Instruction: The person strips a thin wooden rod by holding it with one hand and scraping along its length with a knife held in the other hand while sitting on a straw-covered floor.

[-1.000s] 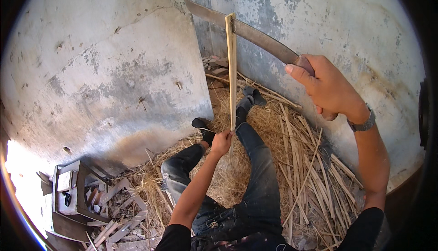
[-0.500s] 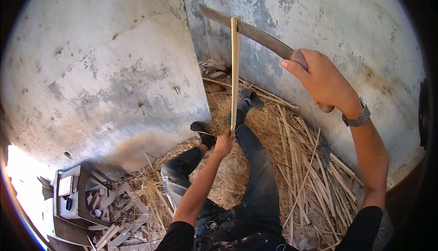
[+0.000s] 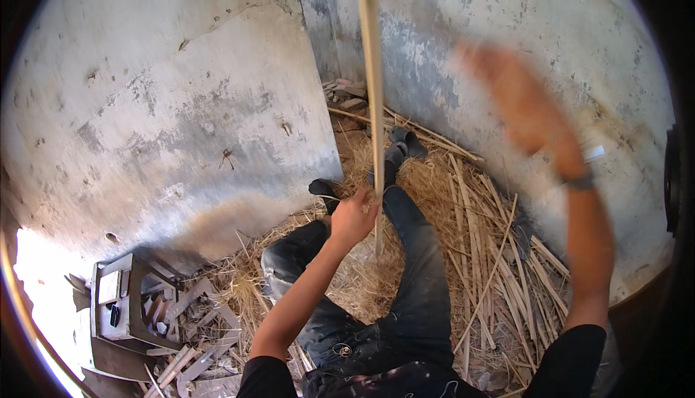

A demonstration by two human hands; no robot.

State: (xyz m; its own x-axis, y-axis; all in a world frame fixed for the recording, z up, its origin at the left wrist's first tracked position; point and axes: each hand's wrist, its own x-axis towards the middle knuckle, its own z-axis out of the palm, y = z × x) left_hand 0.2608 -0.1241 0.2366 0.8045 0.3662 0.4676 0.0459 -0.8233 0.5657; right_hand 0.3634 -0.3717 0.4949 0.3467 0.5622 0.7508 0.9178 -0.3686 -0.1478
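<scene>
Bamboo strip [image 3: 372, 87] stands upright at frame center, running toward 12 o'clock, lower end above straw pile [image 3: 463, 253]. Left hand [image 3: 353, 217] has fingers clenched round strip near its bottom. Right hand [image 3: 517, 101] raised at 2 o'clock, motion-blurred, grip cannot be told. Metal stool [image 3: 119, 304] at 8 o'clock, offcuts beside.

right hand [image 3: 517, 98] motion-blurred, grip unreadable, bamboo strip [image 3: 373, 94] top cut off by upper edge

Two hands [image 3: 352, 218], one upright stick [image 3: 372, 87]
</scene>
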